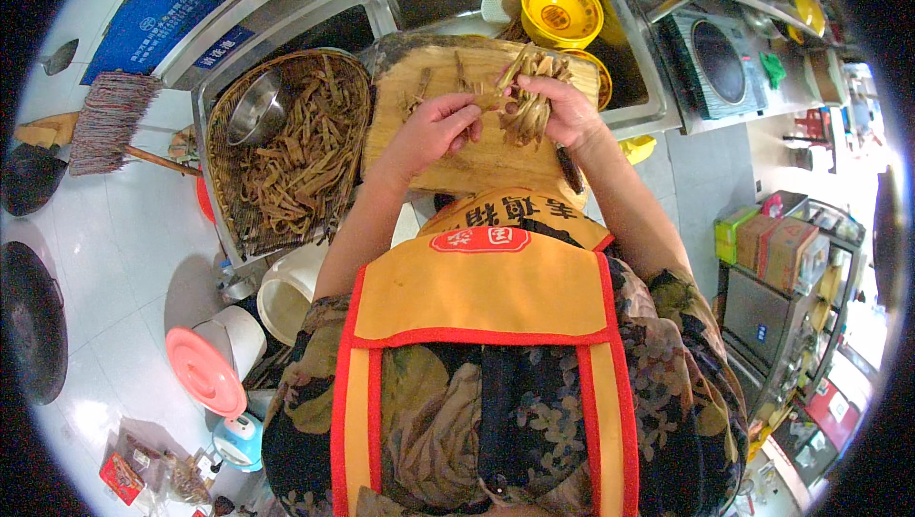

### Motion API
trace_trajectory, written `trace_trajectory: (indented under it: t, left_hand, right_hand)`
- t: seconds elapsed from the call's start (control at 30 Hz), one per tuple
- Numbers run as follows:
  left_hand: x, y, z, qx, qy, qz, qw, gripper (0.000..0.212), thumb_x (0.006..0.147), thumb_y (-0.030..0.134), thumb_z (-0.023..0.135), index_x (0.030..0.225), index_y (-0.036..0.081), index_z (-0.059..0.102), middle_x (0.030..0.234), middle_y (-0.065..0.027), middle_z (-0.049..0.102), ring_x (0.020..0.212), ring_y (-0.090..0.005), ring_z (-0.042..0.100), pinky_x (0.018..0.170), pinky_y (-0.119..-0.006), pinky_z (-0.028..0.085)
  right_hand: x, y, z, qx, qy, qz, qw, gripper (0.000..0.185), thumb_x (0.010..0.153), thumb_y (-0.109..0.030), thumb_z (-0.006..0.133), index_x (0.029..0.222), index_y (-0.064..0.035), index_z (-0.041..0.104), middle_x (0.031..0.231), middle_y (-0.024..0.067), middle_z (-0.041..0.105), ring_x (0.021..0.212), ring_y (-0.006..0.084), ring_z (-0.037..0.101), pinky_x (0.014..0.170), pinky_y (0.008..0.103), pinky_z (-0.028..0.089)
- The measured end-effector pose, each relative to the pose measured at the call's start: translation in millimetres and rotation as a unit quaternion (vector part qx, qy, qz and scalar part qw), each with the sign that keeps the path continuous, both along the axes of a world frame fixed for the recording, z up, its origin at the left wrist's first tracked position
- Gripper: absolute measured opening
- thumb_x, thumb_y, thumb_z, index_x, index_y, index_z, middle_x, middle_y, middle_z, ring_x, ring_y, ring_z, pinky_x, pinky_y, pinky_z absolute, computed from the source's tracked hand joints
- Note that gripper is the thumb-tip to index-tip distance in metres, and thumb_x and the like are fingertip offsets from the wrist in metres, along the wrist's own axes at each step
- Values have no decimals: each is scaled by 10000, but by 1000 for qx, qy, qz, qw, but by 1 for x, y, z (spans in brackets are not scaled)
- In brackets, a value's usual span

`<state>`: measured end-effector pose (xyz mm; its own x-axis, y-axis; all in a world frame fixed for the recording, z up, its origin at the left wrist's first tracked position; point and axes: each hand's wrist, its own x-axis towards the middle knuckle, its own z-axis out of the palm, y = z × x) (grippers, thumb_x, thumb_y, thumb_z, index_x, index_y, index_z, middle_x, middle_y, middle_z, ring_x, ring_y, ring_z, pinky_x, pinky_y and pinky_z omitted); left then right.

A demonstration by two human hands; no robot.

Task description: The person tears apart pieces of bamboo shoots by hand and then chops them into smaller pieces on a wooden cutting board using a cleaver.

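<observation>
My right hand [568,108] grips a bunch of limp brown strips [527,120], apparently dried or pickled vegetable, above a thick wooden cutting board [422,167]. Close by on its left, my left hand [444,127] pinches the end of a flat brown strip [492,99] that reaches towards the bunch. A few loose pieces [423,81] lie on the board behind my hands. At the board's right edge, a dark handle [570,170] shows partly under my right forearm. To the left, a wicker basket [218,132] holds many similar strips [307,145] and a metal bowl [257,108].
Board and basket rest across a steel double sink [386,6]. Yellow bowls [561,13] and a white strainer [493,6] stand in its right basin. An induction cooker [718,63] is on the right counter. A white bucket [282,302] and a pink-lidded bin [204,370] stand left on the floor.
</observation>
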<state>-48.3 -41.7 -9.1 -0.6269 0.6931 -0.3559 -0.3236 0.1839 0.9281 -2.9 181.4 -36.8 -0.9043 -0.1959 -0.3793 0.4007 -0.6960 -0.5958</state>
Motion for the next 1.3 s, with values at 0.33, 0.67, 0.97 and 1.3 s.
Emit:
trace_trajectory:
  t: [0.33, 0.67, 0.97, 1.3]
  left_hand:
    - [6, -1, -16, 1, -20, -7, 1000, 239, 925, 238, 511, 991, 37, 622, 751, -1, 598, 620, -75, 512, 568, -214, 412]
    - [7, -3, 14, 74, -28, 196, 977, 201, 889, 130, 559, 1001, -28, 612, 909, -73, 647, 847, -120, 599, 771, -245, 476]
    - [15, 18, 4, 29, 75, 177, 981, 177, 871, 81, 580, 1026, 4, 543, 874, -115, 649, 785, -169, 640, 683, -278, 516]
    - [24, 20, -18, -42, 320, 205, 924, 147, 814, 126, 642, 908, 18, 610, 750, -88, 641, 683, -154, 618, 632, -289, 481]
  right_hand:
    - [1, -7, 25, 5, 17, -13, 1000, 233, 895, -154, 541, 1053, 13, 575, 1002, 105, 632, 912, 204, 607, 838, 337, 499]
    - [5, -1, 34, 135, 51, 11, 990, 143, 845, -123, 615, 924, -6, 591, 858, 68, 621, 802, 156, 590, 756, 285, 471]
    - [9, -39, 38, 273, 75, -30, 959, 215, 811, -66, 663, 1010, -7, 606, 936, 53, 654, 838, 149, 619, 748, 289, 503]
    - [17, -33, 24, 432, 60, 12, 900, 236, 810, -147, 653, 1012, -27, 633, 891, 69, 675, 781, 138, 628, 693, 293, 507]
